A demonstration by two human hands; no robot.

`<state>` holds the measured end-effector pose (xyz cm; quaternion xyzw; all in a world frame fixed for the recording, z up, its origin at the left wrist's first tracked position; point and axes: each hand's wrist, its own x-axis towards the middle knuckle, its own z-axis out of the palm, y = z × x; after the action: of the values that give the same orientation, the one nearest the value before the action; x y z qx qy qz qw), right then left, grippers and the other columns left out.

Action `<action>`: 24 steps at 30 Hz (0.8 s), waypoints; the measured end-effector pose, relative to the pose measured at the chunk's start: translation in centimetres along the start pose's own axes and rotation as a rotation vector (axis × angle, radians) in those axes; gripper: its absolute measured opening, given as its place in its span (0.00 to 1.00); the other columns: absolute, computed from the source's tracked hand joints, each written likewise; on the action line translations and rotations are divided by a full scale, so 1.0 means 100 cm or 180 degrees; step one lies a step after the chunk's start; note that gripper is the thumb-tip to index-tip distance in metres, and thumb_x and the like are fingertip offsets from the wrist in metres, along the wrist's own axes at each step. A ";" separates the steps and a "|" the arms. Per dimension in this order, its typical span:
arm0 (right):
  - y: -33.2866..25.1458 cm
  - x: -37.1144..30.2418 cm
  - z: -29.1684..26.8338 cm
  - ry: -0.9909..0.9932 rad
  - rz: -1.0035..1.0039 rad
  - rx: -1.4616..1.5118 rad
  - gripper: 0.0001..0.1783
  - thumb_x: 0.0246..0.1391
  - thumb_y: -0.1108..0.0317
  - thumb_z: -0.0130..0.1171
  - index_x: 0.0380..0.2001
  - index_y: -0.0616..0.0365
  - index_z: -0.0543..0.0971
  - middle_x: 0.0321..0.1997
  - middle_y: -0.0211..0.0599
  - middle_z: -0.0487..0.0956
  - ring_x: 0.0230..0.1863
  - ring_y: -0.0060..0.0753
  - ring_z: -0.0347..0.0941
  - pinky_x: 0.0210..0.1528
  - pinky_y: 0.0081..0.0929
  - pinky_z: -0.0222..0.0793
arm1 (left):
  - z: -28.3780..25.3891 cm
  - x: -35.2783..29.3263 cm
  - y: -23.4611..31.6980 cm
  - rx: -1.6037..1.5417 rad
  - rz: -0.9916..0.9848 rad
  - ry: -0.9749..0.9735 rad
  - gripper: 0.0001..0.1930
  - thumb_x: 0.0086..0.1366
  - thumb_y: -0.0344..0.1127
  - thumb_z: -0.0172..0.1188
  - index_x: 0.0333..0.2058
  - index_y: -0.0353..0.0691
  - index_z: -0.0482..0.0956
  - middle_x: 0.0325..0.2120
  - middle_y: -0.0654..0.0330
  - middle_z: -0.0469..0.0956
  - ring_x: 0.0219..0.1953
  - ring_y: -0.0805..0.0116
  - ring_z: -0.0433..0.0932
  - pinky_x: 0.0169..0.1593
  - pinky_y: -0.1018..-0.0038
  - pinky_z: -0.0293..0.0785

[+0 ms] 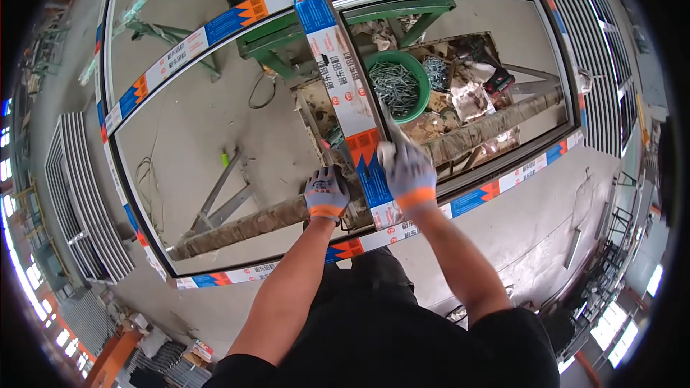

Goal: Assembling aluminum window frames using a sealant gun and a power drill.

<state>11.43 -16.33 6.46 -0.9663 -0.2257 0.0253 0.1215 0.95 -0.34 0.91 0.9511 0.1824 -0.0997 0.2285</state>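
A large window frame [467, 201] lies in front of me, its profiles covered with white, blue and orange protective film. A film-covered crossbar [343, 86] divides its near section. My left hand [327, 192], in a grey glove with an orange cuff, rests at the padded support bar [251, 223] left of the crossbar, fingers slightly apart. On the crossbar's right edge, near its lower end, my right hand [408, 172] is gloved alike and closed. A pale, blurred piece shows at its fingers; I cannot tell what it is.
Beneath the frame, a work tray [309, 108] holds a green basin [424, 90] of screws and a red-and-black cordless tool [499, 80]. A green metal stand [269, 50] is behind. Stacked profiles stand left [83, 201] and right [586, 50].
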 end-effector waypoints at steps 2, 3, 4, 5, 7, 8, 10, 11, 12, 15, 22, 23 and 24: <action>-0.004 -0.035 -0.030 -0.1124 0.0565 -0.0010 0.24 0.51 0.58 0.54 0.47 0.63 0.70 0.42 0.48 0.77 0.43 0.48 0.75 0.43 0.41 0.72 | 0.005 -0.001 0.001 0.0093 -0.0130 0.0049 0.15 0.52 0.38 0.53 0.39 0.43 0.76 0.36 0.54 0.77 0.43 0.54 0.75 0.47 0.62 0.70; -0.009 -0.032 -0.029 -0.1103 0.0605 -0.0019 0.24 0.51 0.58 0.54 0.47 0.63 0.70 0.42 0.48 0.77 0.43 0.48 0.75 0.43 0.41 0.72 | 0.004 -0.002 -0.003 0.0089 -0.0086 0.0043 0.15 0.52 0.38 0.53 0.39 0.43 0.76 0.36 0.54 0.77 0.43 0.54 0.75 0.47 0.62 0.70; -0.010 -0.025 -0.026 -0.1044 0.0626 -0.0096 0.24 0.51 0.59 0.54 0.48 0.63 0.70 0.42 0.47 0.77 0.43 0.48 0.75 0.43 0.41 0.71 | 0.005 -0.003 -0.002 0.0090 -0.0033 0.0047 0.14 0.53 0.39 0.53 0.39 0.43 0.76 0.36 0.55 0.77 0.42 0.54 0.75 0.46 0.61 0.70; -0.009 -0.013 -0.018 -0.0977 0.0621 -0.0155 0.24 0.51 0.59 0.54 0.49 0.62 0.70 0.41 0.46 0.76 0.42 0.47 0.74 0.42 0.41 0.71 | 0.006 0.000 -0.001 0.0109 0.0000 0.0072 0.14 0.53 0.39 0.53 0.39 0.43 0.76 0.35 0.55 0.77 0.42 0.54 0.75 0.45 0.61 0.70; -0.014 0.031 -0.007 -0.0478 0.0565 -0.0070 0.22 0.53 0.59 0.51 0.49 0.57 0.70 0.42 0.45 0.76 0.43 0.45 0.75 0.42 0.41 0.71 | 0.005 0.003 0.002 0.0132 0.0052 0.0082 0.13 0.54 0.39 0.53 0.38 0.44 0.76 0.35 0.56 0.77 0.41 0.55 0.75 0.45 0.61 0.70; -0.025 0.063 -0.017 -0.0714 0.0633 -0.0005 0.19 0.54 0.60 0.49 0.47 0.56 0.70 0.43 0.45 0.77 0.43 0.45 0.75 0.43 0.41 0.72 | 0.003 0.001 0.000 0.0166 0.0064 0.0080 0.13 0.55 0.39 0.52 0.38 0.44 0.76 0.35 0.57 0.77 0.41 0.55 0.76 0.44 0.61 0.71; -0.033 0.117 -0.021 -0.0227 0.0565 0.0053 0.14 0.57 0.62 0.44 0.43 0.56 0.71 0.42 0.46 0.79 0.40 0.45 0.77 0.44 0.38 0.73 | 0.018 0.000 0.002 0.0256 0.0163 0.0228 0.12 0.55 0.39 0.52 0.38 0.45 0.76 0.35 0.57 0.77 0.40 0.56 0.76 0.44 0.61 0.71; -0.036 0.142 -0.014 -0.0197 0.0540 0.0006 0.16 0.57 0.62 0.44 0.46 0.55 0.71 0.41 0.46 0.79 0.40 0.45 0.77 0.44 0.38 0.73 | 0.021 0.001 0.002 0.0305 0.0213 0.0400 0.11 0.56 0.38 0.52 0.37 0.46 0.77 0.35 0.57 0.77 0.40 0.56 0.76 0.44 0.61 0.71; -0.029 0.160 -0.008 -0.0147 0.0541 -0.0073 0.19 0.57 0.63 0.44 0.50 0.55 0.71 0.40 0.46 0.79 0.40 0.44 0.77 0.43 0.38 0.73 | 0.021 0.002 0.007 0.0100 0.0332 0.0371 0.11 0.59 0.39 0.50 0.36 0.42 0.76 0.34 0.54 0.77 0.39 0.54 0.76 0.41 0.60 0.73; -0.044 0.147 -0.022 -0.0333 0.0495 -0.0241 0.16 0.58 0.61 0.44 0.45 0.56 0.71 0.41 0.45 0.78 0.45 0.46 0.75 0.45 0.35 0.72 | 0.020 -0.001 0.006 0.0080 0.0181 0.0443 0.11 0.59 0.39 0.50 0.36 0.43 0.76 0.35 0.54 0.77 0.39 0.54 0.76 0.40 0.60 0.73; -0.021 -0.087 -0.042 -0.0761 0.0651 -0.0354 0.23 0.50 0.58 0.54 0.49 0.56 0.73 0.44 0.39 0.76 0.47 0.42 0.73 0.47 0.36 0.70 | 0.016 0.001 -0.007 0.0094 0.0226 0.0353 0.16 0.58 0.40 0.52 0.42 0.40 0.75 0.38 0.54 0.77 0.40 0.55 0.76 0.41 0.62 0.74; -0.023 -0.088 -0.043 -0.0767 0.0687 -0.0379 0.23 0.50 0.58 0.54 0.49 0.56 0.73 0.44 0.39 0.76 0.47 0.42 0.73 0.47 0.36 0.70 | 0.018 -0.001 -0.007 0.0071 0.0255 0.0330 0.16 0.58 0.40 0.52 0.42 0.40 0.75 0.38 0.54 0.77 0.40 0.55 0.76 0.41 0.62 0.74; -0.028 -0.087 -0.041 -0.0952 0.0795 -0.0447 0.24 0.49 0.58 0.56 0.49 0.56 0.73 0.43 0.39 0.76 0.46 0.42 0.73 0.46 0.36 0.71 | 0.019 -0.003 -0.009 0.0145 0.0285 0.0410 0.16 0.58 0.40 0.52 0.43 0.40 0.75 0.39 0.54 0.77 0.41 0.54 0.76 0.41 0.62 0.74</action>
<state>2.83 -18.71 11.04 -0.9783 -0.1208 0.1676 0.0149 0.09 -0.60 -1.04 0.9677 0.1517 -0.0320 0.1988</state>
